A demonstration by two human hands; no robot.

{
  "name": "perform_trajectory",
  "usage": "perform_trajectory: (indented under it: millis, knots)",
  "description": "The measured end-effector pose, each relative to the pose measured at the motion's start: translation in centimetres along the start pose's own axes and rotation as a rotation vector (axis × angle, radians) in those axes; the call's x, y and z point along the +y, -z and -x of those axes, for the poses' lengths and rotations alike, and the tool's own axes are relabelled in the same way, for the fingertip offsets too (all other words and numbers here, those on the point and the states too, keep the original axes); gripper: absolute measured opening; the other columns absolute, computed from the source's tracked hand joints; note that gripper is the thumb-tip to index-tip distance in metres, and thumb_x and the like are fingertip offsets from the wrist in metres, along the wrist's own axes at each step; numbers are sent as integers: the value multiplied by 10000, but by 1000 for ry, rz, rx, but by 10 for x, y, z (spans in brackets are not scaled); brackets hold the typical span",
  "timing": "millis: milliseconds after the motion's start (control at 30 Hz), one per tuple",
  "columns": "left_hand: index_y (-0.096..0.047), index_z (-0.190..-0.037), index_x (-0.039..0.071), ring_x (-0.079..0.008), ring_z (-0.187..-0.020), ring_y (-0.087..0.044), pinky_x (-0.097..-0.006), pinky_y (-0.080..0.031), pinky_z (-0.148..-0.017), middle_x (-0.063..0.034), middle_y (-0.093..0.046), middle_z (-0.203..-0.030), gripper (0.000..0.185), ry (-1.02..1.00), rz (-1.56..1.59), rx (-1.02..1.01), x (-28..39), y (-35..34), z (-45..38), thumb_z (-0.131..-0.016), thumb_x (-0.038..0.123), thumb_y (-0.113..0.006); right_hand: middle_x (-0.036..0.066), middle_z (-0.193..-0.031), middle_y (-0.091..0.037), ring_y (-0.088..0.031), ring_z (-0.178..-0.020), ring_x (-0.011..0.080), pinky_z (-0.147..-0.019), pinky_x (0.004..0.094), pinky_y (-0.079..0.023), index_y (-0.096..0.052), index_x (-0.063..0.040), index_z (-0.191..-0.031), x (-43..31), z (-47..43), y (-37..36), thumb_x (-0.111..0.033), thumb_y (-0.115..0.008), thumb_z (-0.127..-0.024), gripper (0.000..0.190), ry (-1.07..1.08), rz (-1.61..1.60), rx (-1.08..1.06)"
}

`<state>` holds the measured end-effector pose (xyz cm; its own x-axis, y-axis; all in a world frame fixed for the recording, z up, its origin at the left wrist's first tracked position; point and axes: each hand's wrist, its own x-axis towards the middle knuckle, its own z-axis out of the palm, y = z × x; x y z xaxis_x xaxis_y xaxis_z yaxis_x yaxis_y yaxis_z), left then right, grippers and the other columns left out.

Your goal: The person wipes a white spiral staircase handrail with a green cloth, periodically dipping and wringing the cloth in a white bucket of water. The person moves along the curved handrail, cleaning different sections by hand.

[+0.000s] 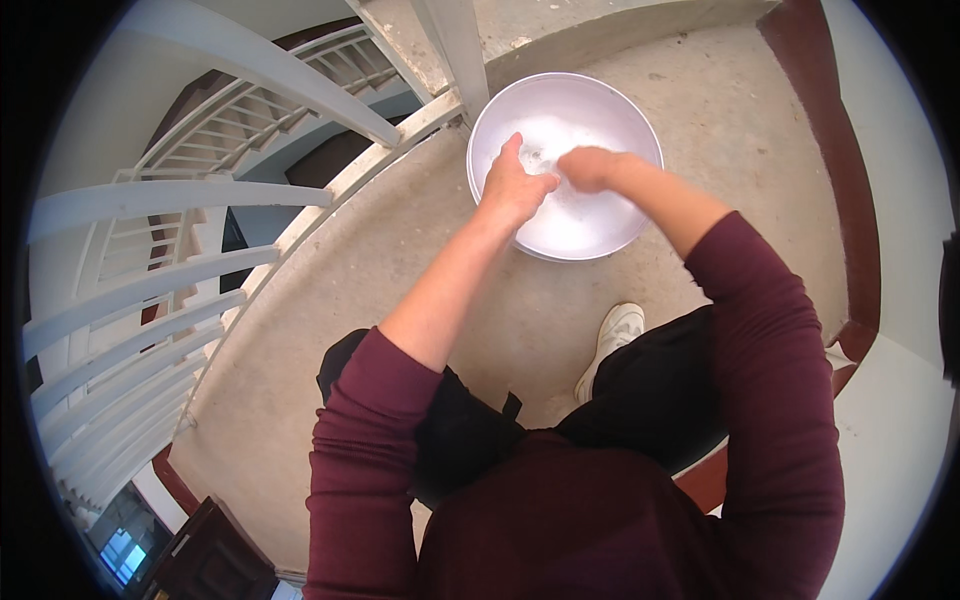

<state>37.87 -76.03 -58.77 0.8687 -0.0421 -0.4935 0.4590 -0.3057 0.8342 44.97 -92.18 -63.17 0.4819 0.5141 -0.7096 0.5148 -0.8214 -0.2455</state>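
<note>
A round pale lilac basin [628, 112] stands on the concrete floor in front of me, and a second rim line shows along its edge. White suds [574, 217] cover much of its inside. Over the basin's left half is my left hand [516, 186], its thumb spread from the fingers and nothing plainly held. My right hand [590, 169] is close beside it on the right, blurred, with the fingers curled down towards the suds. Whether it grips anything there cannot be made out. The suds hide whatever lies under them.
White railing bars [247, 193] run along the left, with a lower stair flight [225, 120] beyond. A concrete step [622, 37] rises behind the basin. The wall [885, 187] with a dark red skirting band [855, 202] bounds the right. A dark door [214, 559] is at lower left.
</note>
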Motion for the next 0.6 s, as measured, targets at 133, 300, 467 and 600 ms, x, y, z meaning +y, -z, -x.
perform_trajectory:
  millis: [133, 300, 467, 600]
  knots:
    - [-312, -1519, 5, -312, -1278, -541, -373, -445, -1057, -233, -530, -1396, 973, -164, -111, -95, 2, 3, -6, -709, 196, -817, 129, -1007, -707, -660, -951, 287, -836, 388, -512, -702, -88, -1071, 1, 47, 52, -298, -647, -834, 322, 182, -457, 161]
    - [-466, -1419, 40, -210, -1132, -614, -340, -461, -1015, -108, -647, -1234, 756, -166, 25, -353, 18, 4, -3, -758, 178, -805, 71, -883, -668, -616, -803, 183, -725, 328, -500, -676, -69, -929, -11, 97, 90, -280, -618, -790, 260, 325, -968, 312]
    - [-514, -1350, 48, -190, -1127, -609, -346, -480, -1004, -85, -634, -1246, 534, -118, 628, -290, 34, 3, 6, -847, 93, -687, 25, -826, -568, -574, -768, 148, -704, 317, -512, -590, -78, -846, -1, 112, 84, -237, -583, -842, 158, 430, -1664, 402]
    - [-513, -1323, 62, -244, -1137, -578, -396, -492, -1014, -109, -579, -1242, 496, -44, 945, -88, 39, 1, 8, -832, 16, -577, 43, -898, -589, -573, -839, 153, -710, 314, -503, -618, -101, -920, 4, 85, 50, -247, -585, -831, 175, 229, -1811, 402]
